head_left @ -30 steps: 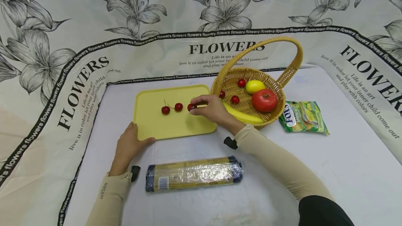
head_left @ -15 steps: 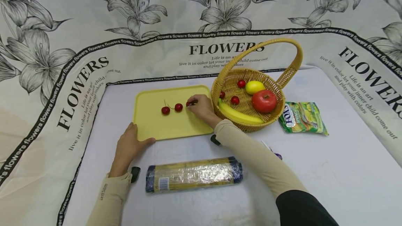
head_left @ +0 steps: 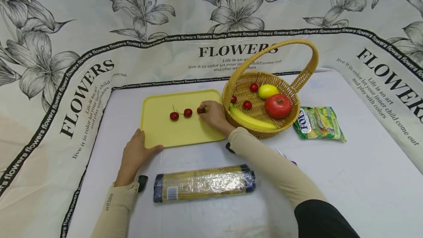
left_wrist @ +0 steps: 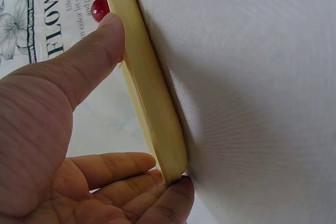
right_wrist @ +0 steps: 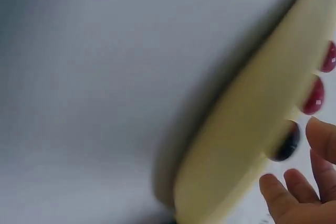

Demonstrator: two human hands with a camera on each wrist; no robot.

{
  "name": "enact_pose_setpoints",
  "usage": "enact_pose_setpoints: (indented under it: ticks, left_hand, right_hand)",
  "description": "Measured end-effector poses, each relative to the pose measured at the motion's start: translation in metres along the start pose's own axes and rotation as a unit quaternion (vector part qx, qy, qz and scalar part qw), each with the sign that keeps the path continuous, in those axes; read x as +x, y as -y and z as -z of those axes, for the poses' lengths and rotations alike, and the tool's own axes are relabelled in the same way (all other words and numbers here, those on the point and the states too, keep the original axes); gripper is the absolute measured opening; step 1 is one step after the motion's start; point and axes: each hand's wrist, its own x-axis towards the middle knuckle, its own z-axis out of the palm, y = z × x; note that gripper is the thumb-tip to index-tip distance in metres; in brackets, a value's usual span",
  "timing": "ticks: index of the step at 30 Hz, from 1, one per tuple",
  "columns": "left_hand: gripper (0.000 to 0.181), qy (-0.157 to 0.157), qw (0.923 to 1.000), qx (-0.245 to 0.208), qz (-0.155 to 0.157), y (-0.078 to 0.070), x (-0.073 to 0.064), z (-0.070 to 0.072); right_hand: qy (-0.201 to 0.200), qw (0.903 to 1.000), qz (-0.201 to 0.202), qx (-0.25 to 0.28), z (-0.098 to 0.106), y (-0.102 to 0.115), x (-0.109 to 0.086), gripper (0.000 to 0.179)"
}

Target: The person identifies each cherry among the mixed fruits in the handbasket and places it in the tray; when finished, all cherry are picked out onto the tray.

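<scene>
Two dark red cherries with stems, the left cherry (head_left: 174,116) and the middle cherry (head_left: 187,112), lie on a yellow tray (head_left: 178,133). A third cherry (right_wrist: 287,142) sits in line with them at the right. My right hand (head_left: 213,115) is around this third cherry, partly hiding it in the head view. In the right wrist view its thumb and fingers are spread, with small gaps to the cherry. My left hand (head_left: 136,153) holds the tray's near left corner, thumb along the front edge and fingers at the left side, as the left wrist view shows.
Right of the tray stands a wicker basket (head_left: 287,120) with a tall handle, holding a banana (head_left: 251,119), a lemon (head_left: 268,92), a red apple (head_left: 278,106) and several cherries. A green candy bag (head_left: 320,123) lies farther right. A long wrapped package (head_left: 204,184) lies in front.
My right hand has moved left and down with the third cherry onto the tray, and its fingers have parted from it. A small purple item shows behind the right sleeve. The left hand stays put.
</scene>
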Motion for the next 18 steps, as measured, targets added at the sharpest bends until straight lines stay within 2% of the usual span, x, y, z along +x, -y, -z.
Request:
enact_pose_setpoints:
  ticks: [3,6,8,10,11,13,14,16,18]
  left_hand:
    - [0.098,-0.001,1.0,0.001,-0.004,-0.001,-0.001,0.001]
    - [0.098,-0.003,1.0,0.004,-0.007,-0.001,-0.001,0.001]
    - [0.098,-0.004,0.9999,0.006,-0.007,-0.001,-0.002,0.002]
    - [0.097,-0.005,0.9999,0.006,-0.009,-0.001,-0.002,0.001]
    - [0.097,-0.005,0.9999,0.006,-0.009,-0.001,-0.002,0.001]
    - [0.097,-0.006,0.9999,0.006,-0.01,-0.001,-0.002,0.001]
    - [0.097,-0.006,0.9999,0.006,-0.01,-0.001,-0.002,0.001]
    - [0.098,-0.004,0.9999,0.005,-0.008,-0.001,-0.002,0.0]
    - [0.098,-0.002,1.0,0.004,-0.006,0.0,-0.002,0.0]
  right_hand:
    - [0.028,0.9979,0.034,-0.048,0.011,0.008,-0.011,0.021]
    - [0.116,0.9895,0.071,-0.05,0.029,0.018,-0.027,0.024]
    - [0.208,0.9724,0.102,-0.028,0.046,0.024,-0.037,0.027]
    - [0.309,0.945,0.108,0.006,0.067,0.029,-0.046,0.03]
    - [0.354,0.9279,0.114,0.02,0.078,0.029,-0.05,0.031]
    - [0.422,0.8997,0.105,0.034,0.1,0.031,-0.055,0.031]
    - [0.443,0.89,0.101,0.038,0.111,0.03,-0.056,0.031]
    - [0.459,0.882,0.101,0.037,0.132,0.029,-0.056,0.029]
    - [0.45,0.8873,0.092,0.038,0.152,0.025,-0.051,0.027]
